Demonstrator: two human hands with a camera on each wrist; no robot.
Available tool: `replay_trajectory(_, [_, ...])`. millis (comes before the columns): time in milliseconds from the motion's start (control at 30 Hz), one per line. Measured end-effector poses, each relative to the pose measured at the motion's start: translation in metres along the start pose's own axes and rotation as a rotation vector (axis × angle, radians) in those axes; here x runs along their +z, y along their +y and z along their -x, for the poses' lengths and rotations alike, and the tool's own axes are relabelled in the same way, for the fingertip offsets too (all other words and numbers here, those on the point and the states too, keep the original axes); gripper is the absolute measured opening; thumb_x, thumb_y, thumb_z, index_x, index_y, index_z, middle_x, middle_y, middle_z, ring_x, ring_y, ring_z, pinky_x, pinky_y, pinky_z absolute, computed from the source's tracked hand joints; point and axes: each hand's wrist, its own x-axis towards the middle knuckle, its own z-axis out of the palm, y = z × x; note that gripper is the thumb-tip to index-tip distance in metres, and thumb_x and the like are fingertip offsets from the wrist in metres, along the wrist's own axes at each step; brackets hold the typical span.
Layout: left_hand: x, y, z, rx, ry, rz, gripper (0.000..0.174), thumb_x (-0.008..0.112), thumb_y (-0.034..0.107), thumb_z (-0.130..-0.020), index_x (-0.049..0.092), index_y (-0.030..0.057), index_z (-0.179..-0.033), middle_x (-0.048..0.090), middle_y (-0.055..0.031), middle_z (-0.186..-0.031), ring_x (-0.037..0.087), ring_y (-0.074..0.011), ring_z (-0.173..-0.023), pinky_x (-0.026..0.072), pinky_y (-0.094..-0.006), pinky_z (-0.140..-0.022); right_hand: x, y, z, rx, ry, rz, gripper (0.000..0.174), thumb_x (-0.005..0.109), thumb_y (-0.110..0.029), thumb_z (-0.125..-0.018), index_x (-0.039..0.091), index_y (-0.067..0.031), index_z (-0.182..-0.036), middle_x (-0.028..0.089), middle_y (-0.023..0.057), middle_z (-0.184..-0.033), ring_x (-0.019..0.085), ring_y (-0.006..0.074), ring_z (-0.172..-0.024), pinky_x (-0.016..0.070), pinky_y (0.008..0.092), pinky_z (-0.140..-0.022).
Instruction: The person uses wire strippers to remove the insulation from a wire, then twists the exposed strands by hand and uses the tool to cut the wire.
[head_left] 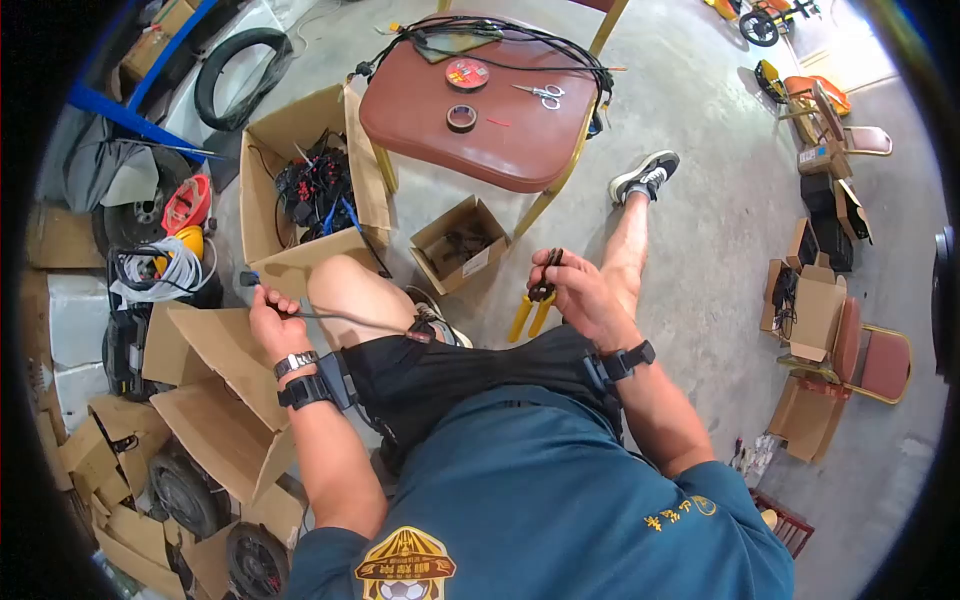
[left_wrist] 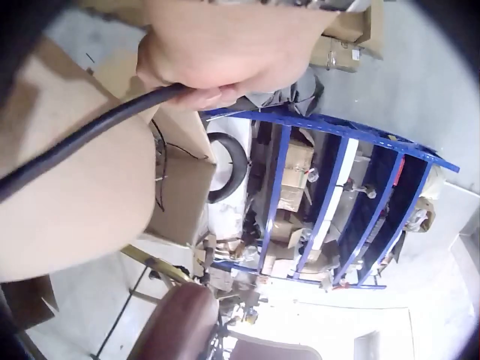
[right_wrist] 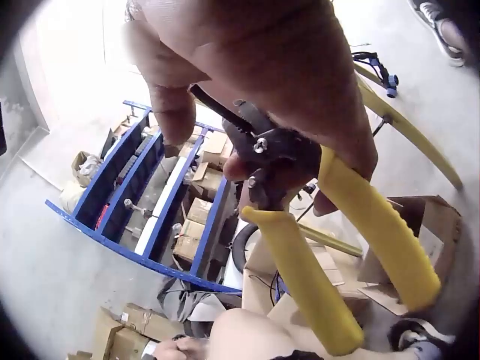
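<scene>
My left hand [head_left: 272, 328] grips a dark cable [head_left: 348, 317] near its end, beside an open carton. A dark plug with a blue part [head_left: 250, 279] pokes out past the fingers, and the cable trails across the thigh to a reddish end [head_left: 418, 337]. The left wrist view shows the black cable [left_wrist: 82, 142] running out from under the fingers. My right hand [head_left: 592, 302] holds a pair of wire strippers [head_left: 541, 291] by the dark metal head. Their yellow handles [right_wrist: 304, 277] point away from the palm and stand spread apart.
A brown padded chair [head_left: 420, 110] ahead bears scissors [head_left: 545, 95], tape rolls [head_left: 461, 118] and coiled black cable [head_left: 440, 28]. A carton [head_left: 262, 190] of tangled wires and a smaller box [head_left: 440, 262] stand before it. Cartons and wheels [head_left: 185, 490] crowd the left.
</scene>
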Motion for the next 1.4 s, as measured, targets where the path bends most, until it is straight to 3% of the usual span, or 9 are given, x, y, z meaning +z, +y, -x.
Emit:
replay_trajectory(100, [0.017, 0.008, -0.001, 0.011, -0.213, 0.040, 0.018, 0.050, 0.024, -0.102, 0.055, 0.0108, -0.090, 0.049, 0.0008, -0.066, 0.044, -0.0141, -0.056, 0.0399, -0.0314, -0.054, -0.003, 0.000, 0.007, 0.005, -0.109, -0.186, 0.029, 0.055, -0.019, -0.093, 0.060, -0.0009, -0.115, 0.065, 0.0082, -0.089, 0.061, 0.0217, -0.087, 0.0475, 0.0352, -0.083])
replay_trajectory(133, [0.024, 0.010, -0.001, 0.019, -0.269, 0.053, 0.017, 0.050, 0.023, -0.102, 0.058, 0.0087, -0.102, 0.053, -0.0021, -0.070, 0.048, -0.0170, -0.060, 0.0425, -0.0332, -0.060, -0.003, -0.002, 0.009, 0.012, -0.157, -0.270, 0.032, 0.053, -0.022, -0.093, 0.059, -0.0006, -0.116, 0.065, 0.0087, -0.087, 0.061, 0.0236, -0.087, 0.0473, 0.0371, -0.084])
replay_trajectory(267, [0.066, 0.016, 0.015, 0.027, -0.386, 0.129, 0.023, 0.050, 0.023, -0.103, 0.059, 0.0053, -0.113, 0.056, -0.0056, -0.074, 0.052, -0.0211, -0.067, 0.0448, -0.0345, -0.067, -0.004, -0.010, 0.012, -0.041, -0.248, -0.295, 0.045, 0.045, -0.034, -0.094, 0.058, -0.0014, -0.121, 0.061, 0.0092, -0.078, 0.058, 0.0286, -0.081, 0.0451, 0.0417, -0.082])
replay_trajectory(400, [0.100, 0.020, 0.035, 0.023, -0.516, 0.143, 0.025, 0.050, 0.023, -0.102, 0.060, 0.0051, -0.116, 0.054, -0.0034, -0.077, 0.050, -0.0189, -0.069, 0.0448, -0.0354, -0.068, -0.003, -0.016, 0.014, -0.069, -0.280, -0.299, 0.045, 0.045, -0.034, -0.094, 0.057, -0.0019, -0.122, 0.060, 0.0088, -0.078, 0.058, 0.0281, -0.081, 0.0445, 0.0415, -0.081])
replay_trajectory(700, [0.136, 0.020, 0.056, 0.059, -0.565, 0.072, 0.027, 0.051, 0.024, -0.103, 0.058, 0.0035, -0.119, 0.052, -0.0024, -0.076, 0.049, -0.0162, -0.068, 0.0373, -0.0252, -0.052, 0.003, -0.017, 0.017, -0.051, -0.229, -0.313, 0.047, 0.047, -0.038, -0.093, 0.058, -0.0017, -0.120, 0.057, 0.0080, -0.074, 0.057, 0.0269, -0.077, 0.0449, 0.0396, -0.078])
replay_trajectory(867, [0.148, 0.020, 0.063, 0.039, -0.561, 0.083, 0.026, 0.050, 0.023, -0.104, 0.057, 0.0005, -0.116, 0.051, -0.0030, -0.076, 0.048, -0.0150, -0.066, 0.0392, -0.0253, -0.051, 0.003, -0.021, 0.018, -0.061, -0.233, -0.316, 0.047, 0.046, -0.036, -0.092, 0.058, 0.0003, -0.119, 0.058, 0.0080, -0.075, 0.056, 0.0233, -0.074, 0.0456, 0.0373, -0.074])
replay_trajectory(1133, [0.154, 0.023, 0.056, 0.005, -0.593, 0.057, 0.026, 0.050, 0.021, -0.103, 0.056, -0.0009, -0.114, 0.051, -0.0012, -0.075, 0.047, -0.0124, -0.063, 0.0345, -0.0223, -0.046, 0.008, -0.026, 0.015, -0.067, -0.247, -0.263, 0.047, 0.044, -0.033, -0.094, 0.057, 0.0016, -0.123, 0.060, 0.0084, -0.077, 0.056, 0.0196, -0.073, 0.0451, 0.0336, -0.073])
replay_trajectory(1400, [0.153, 0.030, 0.060, -0.041, -0.610, 0.048, 0.027, 0.049, 0.023, -0.104, 0.058, -0.0004, -0.114, 0.055, -0.0022, -0.075, 0.051, -0.0142, -0.063, 0.0388, -0.0248, -0.045, 0.027, -0.028, 0.013, -0.074, -0.278, -0.231, 0.049, 0.044, -0.032, -0.094, 0.055, 0.0019, -0.127, 0.060, 0.0077, -0.076, 0.056, 0.0176, -0.071, 0.0439, 0.0303, -0.070])
